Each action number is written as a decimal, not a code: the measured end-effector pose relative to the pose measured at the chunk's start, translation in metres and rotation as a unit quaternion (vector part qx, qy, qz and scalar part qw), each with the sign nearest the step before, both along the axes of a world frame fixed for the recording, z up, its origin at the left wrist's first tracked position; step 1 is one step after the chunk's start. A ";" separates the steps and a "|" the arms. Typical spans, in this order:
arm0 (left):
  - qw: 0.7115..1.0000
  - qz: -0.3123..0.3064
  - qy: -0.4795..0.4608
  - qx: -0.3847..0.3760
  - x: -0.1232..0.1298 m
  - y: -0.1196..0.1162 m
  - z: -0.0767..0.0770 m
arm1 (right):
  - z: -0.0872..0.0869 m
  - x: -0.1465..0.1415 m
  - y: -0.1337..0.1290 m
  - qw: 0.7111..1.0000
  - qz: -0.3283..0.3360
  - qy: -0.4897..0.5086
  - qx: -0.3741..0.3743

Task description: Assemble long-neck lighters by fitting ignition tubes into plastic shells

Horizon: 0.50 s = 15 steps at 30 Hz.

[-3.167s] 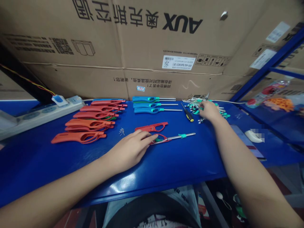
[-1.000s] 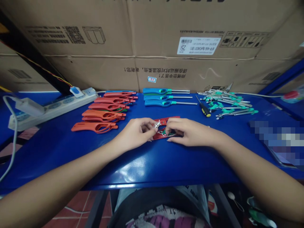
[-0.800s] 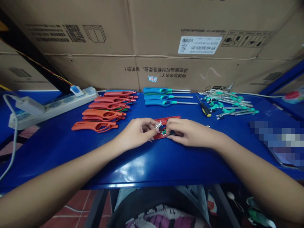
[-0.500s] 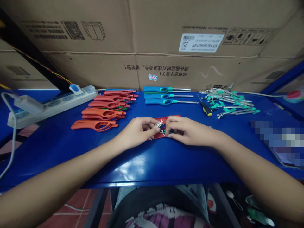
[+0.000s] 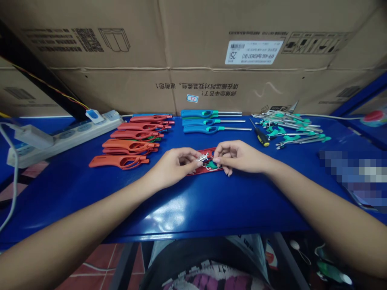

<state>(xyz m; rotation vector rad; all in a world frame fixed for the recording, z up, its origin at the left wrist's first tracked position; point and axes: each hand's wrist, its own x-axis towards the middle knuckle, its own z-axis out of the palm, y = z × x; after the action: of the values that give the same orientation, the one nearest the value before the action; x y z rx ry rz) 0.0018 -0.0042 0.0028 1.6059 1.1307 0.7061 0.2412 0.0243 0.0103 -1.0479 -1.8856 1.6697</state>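
Note:
A red lighter casing half point(image 5: 199, 173) lies at the middle of the blue table, partly hidden by both hands. My left hand point(image 5: 177, 167) pinches a small clear and silvery lighter part point(image 5: 203, 157) between thumb and forefinger, over the casing's left portion. Beside it, a green piece point(image 5: 212, 165) with a thin white wire point(image 5: 204, 168) sits at the casing. My right hand point(image 5: 237, 158) has thumb and forefinger pinched together at the green piece and wire; exactly what lies between the fingertips is too small to make out.
Red and orange lighter casings point(image 5: 121, 162) lie stacked at left beside a power strip point(image 5: 72, 135). Blue lighters point(image 5: 201, 129) are at the back middle. A screwdriver point(image 5: 260, 135) and a pile of metal tubes with green parts point(image 5: 302, 137) lie at right. A cardboard box point(image 5: 196, 48) stands behind.
My right hand has shifted slightly and its fingers have lifted, uncovering more of the green piece. My left hand still holds the silvery part. The view has tilted slightly.

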 end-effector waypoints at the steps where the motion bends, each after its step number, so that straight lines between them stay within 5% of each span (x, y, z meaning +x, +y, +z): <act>1: 1.000 -0.002 0.004 0.006 0.000 0.001 0.000 | -0.002 0.000 0.001 1.000 -0.003 0.004 0.002; 15: 1.000 -0.020 0.008 -0.004 0.000 0.001 -0.005 | -0.012 0.002 0.006 0.999 -0.002 0.037 0.033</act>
<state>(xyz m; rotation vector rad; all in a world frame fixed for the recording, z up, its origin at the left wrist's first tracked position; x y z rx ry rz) 0.0021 -0.0030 -0.0021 1.6256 1.1093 0.6628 0.2432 0.0303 -0.0022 -0.9493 -1.8767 1.6094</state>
